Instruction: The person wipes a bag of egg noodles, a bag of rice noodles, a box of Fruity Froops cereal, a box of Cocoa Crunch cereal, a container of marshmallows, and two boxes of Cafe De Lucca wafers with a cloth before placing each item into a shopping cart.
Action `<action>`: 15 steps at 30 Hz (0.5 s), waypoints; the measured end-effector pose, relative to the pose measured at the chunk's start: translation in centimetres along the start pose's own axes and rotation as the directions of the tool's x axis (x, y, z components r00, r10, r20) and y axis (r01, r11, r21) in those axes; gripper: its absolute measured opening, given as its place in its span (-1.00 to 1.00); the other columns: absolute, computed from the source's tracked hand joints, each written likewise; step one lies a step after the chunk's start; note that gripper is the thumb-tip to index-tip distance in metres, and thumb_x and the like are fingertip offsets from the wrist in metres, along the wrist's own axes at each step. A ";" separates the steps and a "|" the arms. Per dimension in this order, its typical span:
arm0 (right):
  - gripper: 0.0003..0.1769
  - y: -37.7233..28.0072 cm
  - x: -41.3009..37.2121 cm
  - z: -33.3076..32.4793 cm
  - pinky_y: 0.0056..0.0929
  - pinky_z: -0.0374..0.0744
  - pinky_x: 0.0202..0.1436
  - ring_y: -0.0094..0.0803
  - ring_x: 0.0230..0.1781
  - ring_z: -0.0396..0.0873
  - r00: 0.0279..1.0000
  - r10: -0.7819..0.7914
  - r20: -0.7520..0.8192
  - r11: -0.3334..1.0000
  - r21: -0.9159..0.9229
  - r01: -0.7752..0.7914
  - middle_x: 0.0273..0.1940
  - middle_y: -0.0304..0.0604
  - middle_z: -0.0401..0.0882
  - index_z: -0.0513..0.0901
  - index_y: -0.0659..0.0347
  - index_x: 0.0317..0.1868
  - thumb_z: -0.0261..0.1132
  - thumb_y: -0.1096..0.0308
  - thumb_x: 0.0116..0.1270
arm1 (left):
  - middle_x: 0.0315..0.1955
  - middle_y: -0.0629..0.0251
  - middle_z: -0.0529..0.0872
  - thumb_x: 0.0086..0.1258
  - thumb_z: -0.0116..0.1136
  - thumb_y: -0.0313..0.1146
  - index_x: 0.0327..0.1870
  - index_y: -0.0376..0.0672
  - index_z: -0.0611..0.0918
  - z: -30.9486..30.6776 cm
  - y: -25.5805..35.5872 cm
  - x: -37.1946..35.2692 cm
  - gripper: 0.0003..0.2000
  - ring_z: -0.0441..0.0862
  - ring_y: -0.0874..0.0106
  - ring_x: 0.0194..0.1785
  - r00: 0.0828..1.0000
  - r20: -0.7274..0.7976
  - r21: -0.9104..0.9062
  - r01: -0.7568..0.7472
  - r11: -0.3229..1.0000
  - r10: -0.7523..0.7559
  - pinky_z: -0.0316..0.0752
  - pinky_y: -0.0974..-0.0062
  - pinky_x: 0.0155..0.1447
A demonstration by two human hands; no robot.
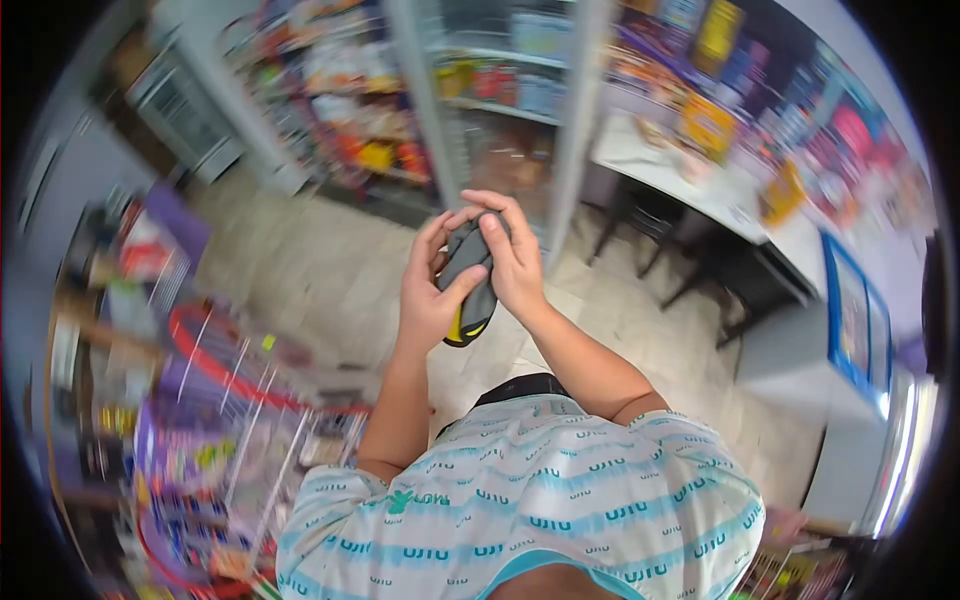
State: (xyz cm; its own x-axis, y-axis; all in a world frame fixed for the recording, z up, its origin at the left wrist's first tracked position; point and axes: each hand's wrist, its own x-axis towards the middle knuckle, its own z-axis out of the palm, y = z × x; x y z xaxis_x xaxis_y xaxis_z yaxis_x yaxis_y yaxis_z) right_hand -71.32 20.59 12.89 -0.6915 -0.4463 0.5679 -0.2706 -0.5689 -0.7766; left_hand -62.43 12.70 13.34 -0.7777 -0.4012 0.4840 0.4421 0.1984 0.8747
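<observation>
Between my two hands, in front of my chest, is an oblong dark grey thing (468, 262) with a yellow and black lower end; its exact kind I cannot make out. My left hand (430, 290) wraps its left side, thumb laid across the front. From the right, my right hand (512, 262) grips the upper part, with the thumb pressed on its face and the fingers curled over the top. Parts of the thing are hidden behind the fingers. It is held tilted, well above the tiled floor (390, 335).
At the lower left stands a red-rimmed wire rack (235, 380) with packaged goods. Stocked shelves (360, 110) and a glass cabinet (505, 100) line the back. On the right are a white counter (640, 155), a dark stool (640, 215) and a blue-framed freezer (855, 310).
</observation>
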 end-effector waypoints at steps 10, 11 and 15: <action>-0.51 -2.5 -0.6 -20.9 -0.53 0.45 -0.21 -0.57 -0.30 0.48 0.855 0.147 -0.497 0.909 -0.272 -0.315 -0.32 -0.26 0.53 0.44 0.27 0.11 0.35 0.27 0.23 | -0.18 0.26 0.65 0.25 0.14 -0.65 -0.07 -0.33 0.54 17.2 -8.3 9.8 -0.77 0.57 0.55 -0.11 0.937 0.267 -0.261 0.294 0.919 -0.224 0.45 0.65 0.01; -0.52 -2.2 -0.9 -22.8 -0.60 0.46 -0.24 -0.61 -0.33 0.47 0.845 0.194 -0.498 0.898 -0.257 -0.358 -0.27 -0.25 0.57 0.49 0.32 0.03 0.41 0.29 0.15 | -0.20 0.26 0.66 0.25 0.15 -0.64 -0.07 -0.32 0.54 18.3 -9.2 10.7 -0.77 0.58 0.56 -0.11 0.925 0.303 -0.253 0.311 0.916 -0.231 0.45 0.65 0.00; -0.66 -4.4 0.6 -26.7 -0.62 0.51 -0.21 -0.59 -0.29 0.55 0.759 0.368 -0.537 0.913 0.055 -0.405 -0.26 -0.21 0.62 0.58 0.35 -0.10 0.39 0.37 0.14 | -0.22 0.27 0.66 0.26 0.17 -0.60 -0.08 -0.32 0.55 23.0 -13.0 14.1 -0.79 0.58 0.58 -0.14 0.841 0.497 -0.264 0.382 0.886 -0.215 0.45 0.65 -0.02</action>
State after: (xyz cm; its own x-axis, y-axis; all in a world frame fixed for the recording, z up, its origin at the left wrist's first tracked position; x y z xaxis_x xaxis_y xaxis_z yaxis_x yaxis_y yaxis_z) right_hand -88.40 41.26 9.38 -0.9842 -0.1772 -0.0016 0.0693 -0.3766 -0.9238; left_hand -89.36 25.01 9.31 -0.9709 0.0644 0.2307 0.2124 -0.2136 0.9536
